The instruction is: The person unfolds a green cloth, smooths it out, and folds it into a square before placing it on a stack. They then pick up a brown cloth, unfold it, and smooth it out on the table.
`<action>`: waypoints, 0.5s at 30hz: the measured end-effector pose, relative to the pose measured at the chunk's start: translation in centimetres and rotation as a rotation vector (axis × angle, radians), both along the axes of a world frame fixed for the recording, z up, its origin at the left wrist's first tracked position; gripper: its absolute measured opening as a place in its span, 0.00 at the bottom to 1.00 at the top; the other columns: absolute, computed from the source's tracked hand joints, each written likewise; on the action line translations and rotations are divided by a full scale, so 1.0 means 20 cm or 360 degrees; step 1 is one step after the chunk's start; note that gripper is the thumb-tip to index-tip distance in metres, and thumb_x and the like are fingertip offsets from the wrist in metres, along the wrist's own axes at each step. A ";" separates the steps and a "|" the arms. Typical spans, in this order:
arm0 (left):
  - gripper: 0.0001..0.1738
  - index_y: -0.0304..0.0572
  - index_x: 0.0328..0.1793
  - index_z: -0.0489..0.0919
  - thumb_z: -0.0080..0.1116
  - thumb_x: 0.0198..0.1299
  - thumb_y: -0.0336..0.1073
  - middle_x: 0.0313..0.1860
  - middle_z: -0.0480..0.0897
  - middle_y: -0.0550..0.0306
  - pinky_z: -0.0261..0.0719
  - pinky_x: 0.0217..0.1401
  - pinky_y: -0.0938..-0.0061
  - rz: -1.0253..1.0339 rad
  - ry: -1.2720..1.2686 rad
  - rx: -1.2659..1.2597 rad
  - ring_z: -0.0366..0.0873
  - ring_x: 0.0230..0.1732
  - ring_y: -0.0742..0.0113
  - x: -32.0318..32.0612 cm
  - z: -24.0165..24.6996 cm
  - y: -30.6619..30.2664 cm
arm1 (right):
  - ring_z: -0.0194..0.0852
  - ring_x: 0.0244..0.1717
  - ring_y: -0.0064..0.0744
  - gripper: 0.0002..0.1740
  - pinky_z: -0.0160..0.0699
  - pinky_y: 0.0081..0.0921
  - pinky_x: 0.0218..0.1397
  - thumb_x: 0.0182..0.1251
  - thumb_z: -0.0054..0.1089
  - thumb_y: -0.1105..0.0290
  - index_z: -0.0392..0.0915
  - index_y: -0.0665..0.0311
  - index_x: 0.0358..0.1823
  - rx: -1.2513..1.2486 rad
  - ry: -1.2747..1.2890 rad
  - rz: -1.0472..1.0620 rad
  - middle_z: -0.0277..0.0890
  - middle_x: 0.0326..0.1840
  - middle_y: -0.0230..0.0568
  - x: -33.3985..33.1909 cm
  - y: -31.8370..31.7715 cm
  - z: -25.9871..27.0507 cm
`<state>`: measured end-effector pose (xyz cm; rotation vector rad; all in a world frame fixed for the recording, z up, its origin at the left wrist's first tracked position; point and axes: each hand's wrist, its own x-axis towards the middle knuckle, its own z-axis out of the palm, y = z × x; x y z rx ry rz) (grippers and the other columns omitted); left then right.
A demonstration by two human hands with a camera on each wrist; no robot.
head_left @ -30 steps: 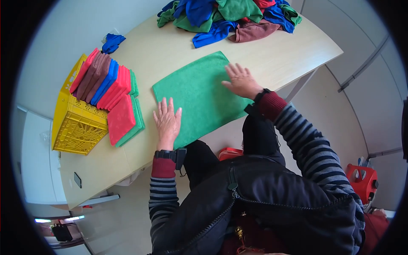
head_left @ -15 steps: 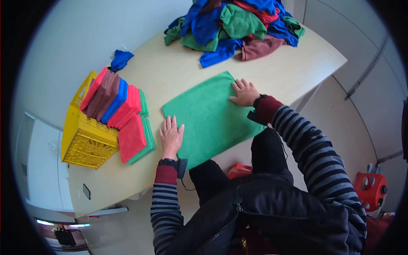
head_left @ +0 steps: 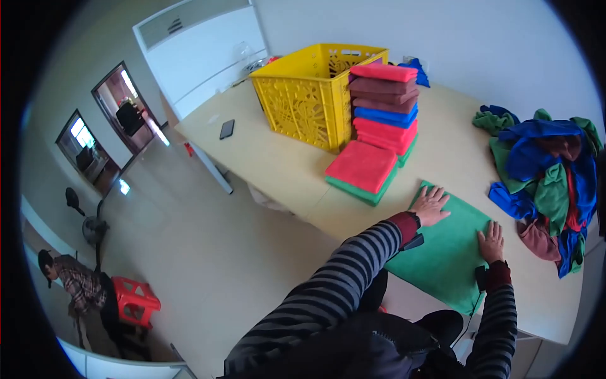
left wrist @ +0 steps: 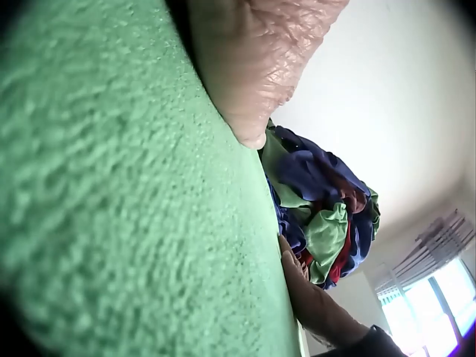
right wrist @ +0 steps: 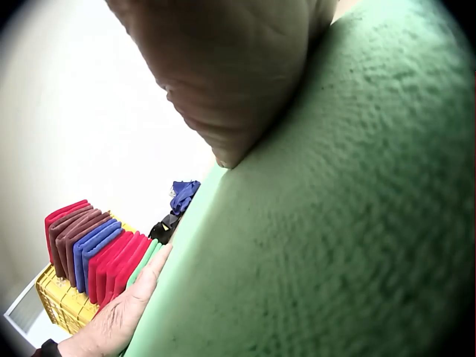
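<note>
A green cloth (head_left: pixel 445 259) lies spread flat on the table, one edge over the person's lap side. The left hand (head_left: pixel 431 206) rests on its far left part with fingers spread. On the cloth's right edge the right hand (head_left: pixel 492 242) lies flat, fingers straight. In the left wrist view the left palm (left wrist: pixel 260 59) touches the green fabric, with the right hand (left wrist: pixel 316 301) beyond it. The right wrist view shows the right palm (right wrist: pixel 230 74) against the cloth and the left hand (right wrist: pixel 119 320) at its far edge.
Folded cloths (head_left: pixel 385 114) are stacked beside a yellow crate (head_left: pixel 303 107), with a shorter red-and-green stack (head_left: pixel 363 167) in front. Loose cloths (head_left: pixel 549 170) lie heaped at the right. A phone (head_left: pixel 227 129) is on the table (head_left: pixel 278 170). A person (head_left: pixel 82 284) is near a red stool (head_left: pixel 136 300).
The head view has swung left, bringing the doorways and another person into sight. Both hands remain on the green cloth, which still lies flat.
</note>
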<state>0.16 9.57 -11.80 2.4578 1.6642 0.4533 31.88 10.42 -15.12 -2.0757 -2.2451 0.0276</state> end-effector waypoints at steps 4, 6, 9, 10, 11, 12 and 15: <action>0.39 0.43 0.81 0.62 0.41 0.73 0.61 0.83 0.57 0.44 0.43 0.83 0.43 0.0149 -0.0016 0.0065 0.47 0.85 0.48 -0.03 -0.03 0.05 | 0.36 0.87 0.52 0.43 0.43 0.55 0.83 0.76 0.44 0.42 0.50 0.61 0.82 -0.0019 -0.0060 -0.0024 0.42 0.86 0.51 0.00 0.02 0.01; 0.39 0.43 0.81 0.63 0.41 0.73 0.61 0.83 0.57 0.44 0.43 0.83 0.43 0.0156 -0.0042 0.0059 0.47 0.85 0.48 -0.04 -0.04 0.07 | 0.36 0.86 0.52 0.43 0.43 0.55 0.83 0.76 0.44 0.42 0.50 0.60 0.82 -0.0005 -0.0067 -0.0018 0.42 0.86 0.51 0.01 0.02 0.00; 0.39 0.44 0.80 0.63 0.40 0.73 0.61 0.83 0.57 0.44 0.43 0.83 0.43 0.0216 -0.0093 0.0085 0.48 0.84 0.48 -0.06 -0.05 0.06 | 0.36 0.86 0.52 0.42 0.43 0.55 0.83 0.77 0.44 0.42 0.50 0.60 0.82 0.0063 -0.0080 0.0039 0.42 0.86 0.50 0.03 0.00 -0.03; 0.39 0.44 0.80 0.63 0.40 0.73 0.61 0.83 0.57 0.45 0.43 0.83 0.43 0.0223 -0.0083 0.0073 0.48 0.84 0.48 -0.05 -0.05 0.05 | 0.36 0.86 0.51 0.42 0.43 0.55 0.83 0.77 0.44 0.42 0.50 0.60 0.82 0.0050 -0.0081 0.0022 0.42 0.86 0.50 0.03 -0.01 -0.02; 0.39 0.44 0.80 0.63 0.40 0.73 0.61 0.83 0.57 0.45 0.43 0.83 0.43 0.0233 -0.0070 0.0064 0.48 0.84 0.49 -0.06 -0.05 0.05 | 0.36 0.86 0.51 0.42 0.44 0.55 0.83 0.77 0.44 0.42 0.50 0.60 0.82 0.0040 -0.0077 0.0008 0.42 0.87 0.50 0.03 -0.01 -0.02; 0.39 0.44 0.80 0.63 0.40 0.73 0.62 0.83 0.57 0.45 0.43 0.83 0.43 0.0245 -0.0053 0.0068 0.48 0.84 0.49 -0.07 -0.03 0.07 | 0.36 0.86 0.51 0.42 0.44 0.54 0.83 0.77 0.44 0.42 0.50 0.59 0.82 0.0043 -0.0071 -0.0003 0.42 0.87 0.50 0.01 0.01 0.00; 0.39 0.45 0.81 0.63 0.39 0.73 0.62 0.83 0.57 0.45 0.43 0.83 0.43 0.0251 -0.0052 0.0056 0.48 0.85 0.49 -0.09 -0.02 0.08 | 0.36 0.86 0.51 0.42 0.44 0.54 0.83 0.77 0.43 0.42 0.50 0.59 0.82 0.0032 -0.0092 0.0009 0.42 0.87 0.50 0.00 0.01 0.02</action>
